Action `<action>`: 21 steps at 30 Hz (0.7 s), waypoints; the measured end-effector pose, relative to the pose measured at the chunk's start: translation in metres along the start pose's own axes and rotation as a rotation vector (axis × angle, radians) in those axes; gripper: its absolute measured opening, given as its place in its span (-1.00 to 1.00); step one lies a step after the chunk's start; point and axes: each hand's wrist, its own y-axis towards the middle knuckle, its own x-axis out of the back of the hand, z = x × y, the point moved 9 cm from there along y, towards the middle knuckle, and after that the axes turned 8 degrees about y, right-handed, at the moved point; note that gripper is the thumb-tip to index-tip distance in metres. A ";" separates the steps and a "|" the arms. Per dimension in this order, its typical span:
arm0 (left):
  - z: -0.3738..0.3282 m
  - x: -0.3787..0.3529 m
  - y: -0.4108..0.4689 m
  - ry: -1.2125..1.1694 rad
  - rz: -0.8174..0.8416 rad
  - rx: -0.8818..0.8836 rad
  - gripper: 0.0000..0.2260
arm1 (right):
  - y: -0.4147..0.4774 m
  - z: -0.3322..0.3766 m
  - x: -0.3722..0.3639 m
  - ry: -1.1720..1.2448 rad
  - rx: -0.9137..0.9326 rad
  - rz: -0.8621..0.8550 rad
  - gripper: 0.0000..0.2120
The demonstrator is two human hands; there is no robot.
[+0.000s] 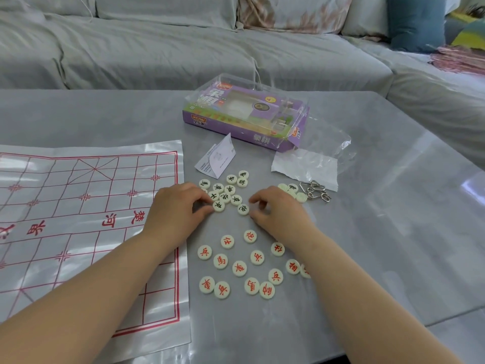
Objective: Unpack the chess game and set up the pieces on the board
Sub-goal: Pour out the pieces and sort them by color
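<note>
A plastic Chinese chess board sheet (86,222) with red lines lies flat on the left of the table. A cluster of cream discs with black characters (228,191) sits right of its far corner. Several discs with red characters (238,267) are spread nearer to me. My left hand (178,208) has curled fingers and pinches the edge of a black-lettered disc (218,206). My right hand (278,210), fingers also curled, pinches the edge of another black-lettered disc (243,209). A few more discs (300,197) lie behind my right hand, partly hidden.
The purple game box (244,114) with its clear lid stands at the back of the grey table (380,232). A folded leaflet (216,157), a clear plastic bag (307,166) and metal wire puzzle rings (315,193) lie near it. A sofa runs behind the table.
</note>
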 end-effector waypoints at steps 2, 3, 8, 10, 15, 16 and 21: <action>0.007 0.002 -0.001 -0.028 -0.023 0.013 -0.82 | -0.005 -0.012 0.014 -0.010 -0.030 -0.076 -0.74; 0.010 0.003 -0.003 -0.036 -0.025 0.013 -0.82 | -0.007 -0.019 0.021 -0.039 -0.048 -0.113 -0.72; 0.004 0.001 -0.013 0.013 -0.047 -0.058 -0.90 | -0.005 -0.029 0.021 -0.240 -0.047 -0.067 -0.70; -0.005 0.000 -0.014 0.032 -0.041 -0.100 -0.89 | -0.002 -0.024 0.021 -0.275 -0.014 -0.065 -0.72; -0.029 0.003 -0.011 -0.015 -0.025 -0.137 -0.87 | 0.003 -0.011 0.018 -0.231 0.056 -0.062 -0.65; -0.033 0.004 -0.010 -0.022 -0.028 -0.146 -0.85 | 0.006 -0.008 0.015 -0.242 0.070 -0.047 -0.66; -0.037 0.001 -0.006 -0.062 -0.006 -0.105 -0.82 | 0.021 -0.002 0.010 -0.309 0.094 -0.043 -0.73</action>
